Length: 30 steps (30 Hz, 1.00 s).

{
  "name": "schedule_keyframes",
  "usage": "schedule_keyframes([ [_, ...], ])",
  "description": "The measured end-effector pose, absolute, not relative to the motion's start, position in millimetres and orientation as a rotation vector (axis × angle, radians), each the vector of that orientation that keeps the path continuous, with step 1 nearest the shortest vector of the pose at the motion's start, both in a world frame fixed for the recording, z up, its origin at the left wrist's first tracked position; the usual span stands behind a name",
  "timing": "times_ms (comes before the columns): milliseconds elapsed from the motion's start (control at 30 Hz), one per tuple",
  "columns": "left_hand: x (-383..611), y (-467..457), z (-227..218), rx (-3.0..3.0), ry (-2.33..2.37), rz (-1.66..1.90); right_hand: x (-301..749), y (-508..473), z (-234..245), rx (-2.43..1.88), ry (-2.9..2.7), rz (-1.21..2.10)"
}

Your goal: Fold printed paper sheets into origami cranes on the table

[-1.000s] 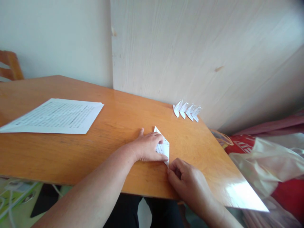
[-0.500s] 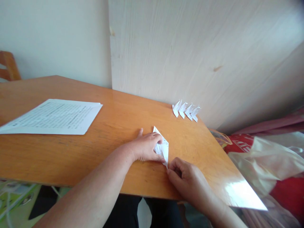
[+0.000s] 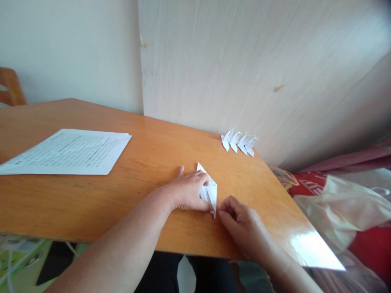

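Observation:
A folded piece of printed white paper point(image 3: 211, 193), long and pointed at both ends, lies on the wooden table. My left hand point(image 3: 192, 190) grips it from the left, fingers over its upper part and thumb near the lower point; part of the paper is hidden beneath the hand. Just right of the lower tip is my right hand point(image 3: 238, 219), its fingers curled in and thumb against them. A small gap separates it from the paper, and nothing shows in its fingers.
Several small folded paper pieces point(image 3: 239, 142) stand in a row near the table's back edge, by the pale panel point(image 3: 214, 61). A stack of printed sheets point(image 3: 70, 152) lies on the left of the table point(image 3: 146, 158). Bags point(image 3: 345, 207) are piled beyond the right edge.
My right hand has come off the paper's lower tip and moved slightly right and up. My left hand stays on the paper, nearly still.

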<state>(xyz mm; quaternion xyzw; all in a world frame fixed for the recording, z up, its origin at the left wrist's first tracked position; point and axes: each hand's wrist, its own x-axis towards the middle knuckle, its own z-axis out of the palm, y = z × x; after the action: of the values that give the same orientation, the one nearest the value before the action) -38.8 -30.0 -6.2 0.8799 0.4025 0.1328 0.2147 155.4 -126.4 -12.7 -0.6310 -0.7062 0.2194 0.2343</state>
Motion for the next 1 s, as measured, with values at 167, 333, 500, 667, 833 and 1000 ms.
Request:
schedule_keyframes([
  [167, -39, -32, -3, 2.446, 1.131, 0.327, 153, -134, -16, -1.663, -2.024, 0.532],
  [333, -39, -31, -3, 2.449, 1.143, 0.313, 149, -141, -14, -1.668, -2.092, 0.414],
  [500, -38, -30, -5, 2.452, 1.139, 0.330, 146, -141, -13, -1.699, -2.133, 0.295],
  [667, -38, -30, -7, 2.429, 1.134, 0.372, 146, -141, -17, -1.696, -2.164, 0.221],
  [833, -38, -29, -7, 2.425, 1.116, 0.370, 148, -139, -17, -1.749, -2.128, 0.259],
  [1000, -37, -30, -6, 2.415, 1.142, 0.354, 147, -137, -16, -1.796, -2.088, 0.307],
])
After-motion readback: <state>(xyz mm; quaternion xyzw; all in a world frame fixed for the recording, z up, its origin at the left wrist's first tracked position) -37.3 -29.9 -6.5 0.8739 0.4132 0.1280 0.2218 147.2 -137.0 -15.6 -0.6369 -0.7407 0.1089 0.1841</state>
